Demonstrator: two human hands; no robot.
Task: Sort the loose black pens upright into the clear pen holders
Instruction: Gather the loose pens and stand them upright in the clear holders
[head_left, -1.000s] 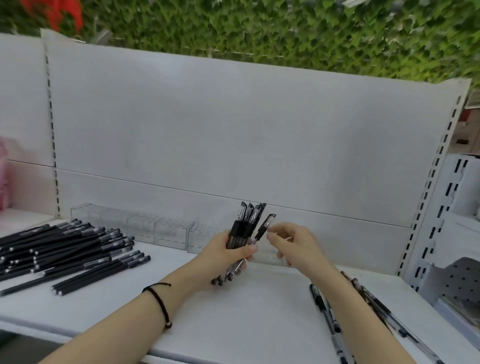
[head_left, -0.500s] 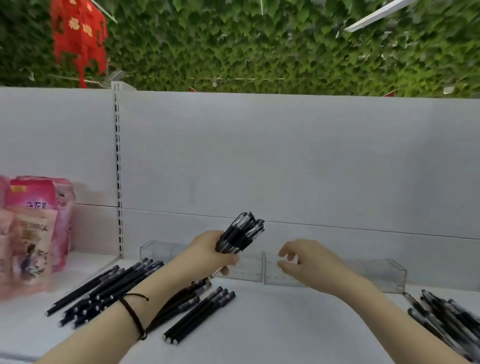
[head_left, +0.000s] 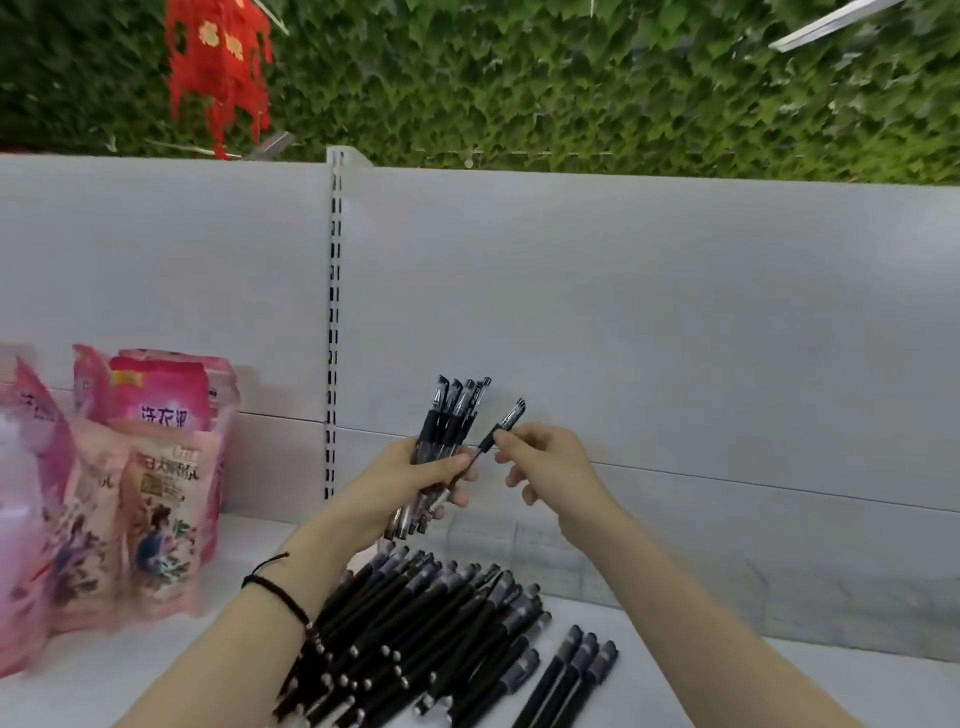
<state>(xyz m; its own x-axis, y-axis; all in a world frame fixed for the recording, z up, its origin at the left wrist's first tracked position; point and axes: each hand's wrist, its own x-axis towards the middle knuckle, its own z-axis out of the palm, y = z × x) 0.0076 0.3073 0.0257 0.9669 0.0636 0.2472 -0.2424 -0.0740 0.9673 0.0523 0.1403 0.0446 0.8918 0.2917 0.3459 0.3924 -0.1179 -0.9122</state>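
A bundle (head_left: 448, 423) of slim black pens is clamped upright in the left hand (head_left: 415, 480). One clipped pen (head_left: 506, 423) is pinched by the fingers of the right hand (head_left: 553, 462). A matte pile (head_left: 426, 639) is heaped on the white shelf (head_left: 691, 680).

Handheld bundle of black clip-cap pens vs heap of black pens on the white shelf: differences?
Bundle of black clip-cap pens: near upright, gripped by left hand. Heap of black pens: flat on white shelf. Bundle is a handful; heap holds far more. Both black.

Pink pouch (head_left: 161, 400) label reads "洗衣液"; remaining print too blurred.
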